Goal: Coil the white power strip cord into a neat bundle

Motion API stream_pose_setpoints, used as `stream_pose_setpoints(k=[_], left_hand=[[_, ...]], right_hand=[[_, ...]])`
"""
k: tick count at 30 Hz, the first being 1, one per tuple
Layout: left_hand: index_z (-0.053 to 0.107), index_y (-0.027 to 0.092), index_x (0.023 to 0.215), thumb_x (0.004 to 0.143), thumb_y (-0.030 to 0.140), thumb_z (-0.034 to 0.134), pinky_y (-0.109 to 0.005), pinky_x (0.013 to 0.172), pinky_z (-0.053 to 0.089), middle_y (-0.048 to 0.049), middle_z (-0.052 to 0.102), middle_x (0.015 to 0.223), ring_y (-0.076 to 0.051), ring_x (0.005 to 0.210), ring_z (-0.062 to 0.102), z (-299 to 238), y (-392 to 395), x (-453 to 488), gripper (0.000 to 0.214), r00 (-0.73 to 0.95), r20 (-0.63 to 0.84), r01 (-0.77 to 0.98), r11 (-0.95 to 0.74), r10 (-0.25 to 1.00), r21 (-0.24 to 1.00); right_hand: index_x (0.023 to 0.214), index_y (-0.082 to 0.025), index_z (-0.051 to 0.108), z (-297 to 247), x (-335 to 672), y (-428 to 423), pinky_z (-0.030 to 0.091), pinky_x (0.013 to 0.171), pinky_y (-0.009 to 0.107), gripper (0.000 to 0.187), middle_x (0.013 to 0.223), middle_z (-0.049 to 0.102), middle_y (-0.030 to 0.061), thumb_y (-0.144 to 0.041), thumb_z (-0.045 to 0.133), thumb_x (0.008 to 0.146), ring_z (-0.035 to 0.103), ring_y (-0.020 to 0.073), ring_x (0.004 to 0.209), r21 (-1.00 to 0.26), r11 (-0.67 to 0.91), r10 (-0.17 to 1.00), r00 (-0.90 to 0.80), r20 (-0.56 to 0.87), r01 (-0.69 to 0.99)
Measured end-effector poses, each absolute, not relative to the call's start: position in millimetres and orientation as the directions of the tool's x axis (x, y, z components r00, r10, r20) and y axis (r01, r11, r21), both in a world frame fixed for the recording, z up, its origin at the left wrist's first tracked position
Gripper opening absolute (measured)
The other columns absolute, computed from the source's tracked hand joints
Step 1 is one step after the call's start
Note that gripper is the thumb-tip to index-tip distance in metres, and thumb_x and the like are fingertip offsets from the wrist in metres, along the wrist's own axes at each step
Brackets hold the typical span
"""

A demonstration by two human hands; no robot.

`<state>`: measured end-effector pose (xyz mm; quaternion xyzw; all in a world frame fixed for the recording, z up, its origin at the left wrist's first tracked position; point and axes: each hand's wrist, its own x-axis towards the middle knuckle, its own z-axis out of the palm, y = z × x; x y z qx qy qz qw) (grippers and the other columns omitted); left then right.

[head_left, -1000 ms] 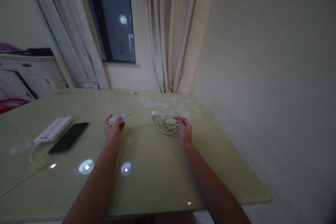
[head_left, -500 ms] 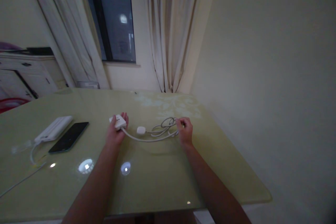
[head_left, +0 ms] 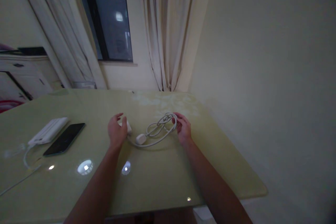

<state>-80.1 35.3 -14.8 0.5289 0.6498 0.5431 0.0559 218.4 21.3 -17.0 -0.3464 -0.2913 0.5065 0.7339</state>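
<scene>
A white cord [head_left: 157,131] lies in loose loops on the pale green glass table [head_left: 157,175], with a small white plug [head_left: 141,138] at its near end. My left hand [head_left: 117,132] is wrapped round the white socket block [head_left: 128,126] at the cord's left end. My right hand [head_left: 182,128] pinches the far right side of the cord's loops with curled fingers. Both forearms reach in from the bottom of the view.
A white power bank [head_left: 47,131] and a black phone [head_left: 64,139] lie side by side at the left, with a thin white cable [head_left: 25,159] trailing toward the near edge. Curtains [head_left: 162,31], a dark window and a wall stand behind the table.
The socket block has turned in my left hand. The cord has been gathered closer together, the plug has slid nearer to me, and my right hand has moved slightly left with the loops.
</scene>
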Motion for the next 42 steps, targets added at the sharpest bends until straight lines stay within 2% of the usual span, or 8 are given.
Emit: stream_pose_setpoints(k=[3, 5, 8, 13, 17, 22, 30, 42], left_hand=[[0.066, 0.020, 0.106, 0.095, 0.049, 0.054, -0.036, 0.081, 0.052, -0.0085, 0.072, 0.100, -0.022, 0.088, 0.067, -0.7, 8.2, -42.3, 0.034, 0.047, 0.558, 0.618, -0.463, 0.828, 0.635], [0.067, 0.022, 0.110, 0.093, 0.047, 0.062, -0.036, 0.089, 0.049, -0.0081, 0.072, 0.106, -0.023, 0.099, 0.066, 2.3, -9.0, -17.9, 0.031, 0.477, 0.489, 0.578, -0.679, 0.731, 0.451], [0.070, 0.023, 0.108, 0.095, 0.034, 0.061, -0.038, 0.092, 0.044, -0.0081, 0.072, 0.103, -0.024, 0.102, 0.064, -3.1, -18.3, 0.0, 0.019, 0.711, 0.328, 0.581, -0.782, 0.622, 0.225], [0.076, 0.028, 0.104, 0.095, 0.022, 0.055, -0.039, 0.087, 0.043, -0.0093, 0.074, 0.101, -0.027, 0.100, 0.064, -19.6, 7.9, -20.1, 0.024, 0.529, 0.342, 0.763, -0.611, 0.777, 0.210], [0.076, 0.027, 0.104, 0.092, 0.023, 0.058, -0.043, 0.089, 0.043, -0.0110, 0.075, 0.102, -0.031, 0.101, 0.064, -28.4, 20.8, -35.9, 0.022, 0.354, 0.397, 0.834, -0.478, 0.847, 0.276], [0.065, 0.025, 0.126, 0.086, 0.040, 0.073, -0.045, 0.098, 0.043, -0.0118, 0.070, 0.125, -0.031, 0.118, 0.061, -31.5, 2.6, -13.8, 0.043, 0.436, 0.499, 0.719, -0.623, 0.749, 0.308], [0.070, 0.022, 0.106, 0.103, 0.038, 0.050, -0.039, 0.090, 0.048, -0.0101, 0.075, 0.102, -0.025, 0.098, 0.067, -24.6, -8.0, 9.6, 0.026, 0.419, 0.640, 0.686, -0.686, 0.644, 0.243], [0.070, 0.022, 0.115, 0.103, 0.030, 0.047, -0.046, 0.112, 0.035, -0.0133, 0.075, 0.113, -0.027, 0.113, 0.065, -19.1, 0.7, -6.2, 0.027, 0.165, 0.718, 0.719, -0.581, 0.677, 0.382]], right_hand=[[0.096, -0.020, 0.077, -13.5, 213.6, 17.2, 0.062, 0.088, 0.028, 0.025, 0.099, 0.079, 0.0041, -0.016, 0.074, 0.071, 0.075, 0.0165, 0.089, -0.724, 0.211, 0.972, 0.221, 0.083, -0.657], [0.098, -0.019, 0.077, -12.8, 210.9, 15.4, 0.061, 0.092, 0.027, 0.025, 0.101, 0.079, 0.0044, -0.015, 0.076, 0.073, 0.075, 0.0157, 0.092, -0.689, 0.208, 0.975, 0.205, 0.088, -0.694], [0.099, -0.018, 0.075, -13.6, 210.2, 15.6, 0.060, 0.091, 0.025, 0.025, 0.101, 0.079, 0.0051, -0.016, 0.078, 0.074, 0.075, 0.0153, 0.094, -0.679, 0.197, 0.976, 0.206, 0.068, -0.708], [0.099, -0.019, 0.071, -14.6, 211.2, 16.0, 0.062, 0.078, 0.026, 0.032, 0.091, 0.076, 0.0027, -0.017, 0.082, 0.068, 0.074, 0.0157, 0.084, -0.741, 0.185, 0.968, 0.249, 0.025, -0.646], [0.104, -0.021, 0.068, -13.2, 201.2, 8.3, 0.063, 0.078, 0.030, 0.042, 0.107, 0.072, 0.0023, -0.022, 0.083, 0.065, 0.073, 0.0156, 0.084, -0.819, 0.192, 0.971, 0.227, 0.078, -0.540], [0.107, -0.021, 0.066, -15.0, 187.2, 0.7, 0.062, 0.087, 0.036, 0.041, 0.112, 0.071, 0.0046, -0.025, 0.080, 0.068, 0.074, 0.0182, 0.090, -0.882, 0.194, 0.979, 0.147, 0.144, -0.429], [0.108, -0.021, 0.067, -17.0, 181.8, 1.4, 0.061, 0.085, 0.033, 0.044, 0.104, 0.074, 0.0023, -0.023, 0.079, 0.066, 0.073, 0.0171, 0.086, -0.910, 0.184, 0.983, 0.092, 0.161, -0.371], [0.105, -0.020, 0.067, -14.7, 184.4, 16.7, 0.034, 0.047, 0.019, 0.045, 0.087, 0.072, 0.0018, -0.024, 0.057, 0.062, 0.056, 0.0093, 0.059, -0.926, 0.203, 0.970, 0.198, 0.144, -0.317]])
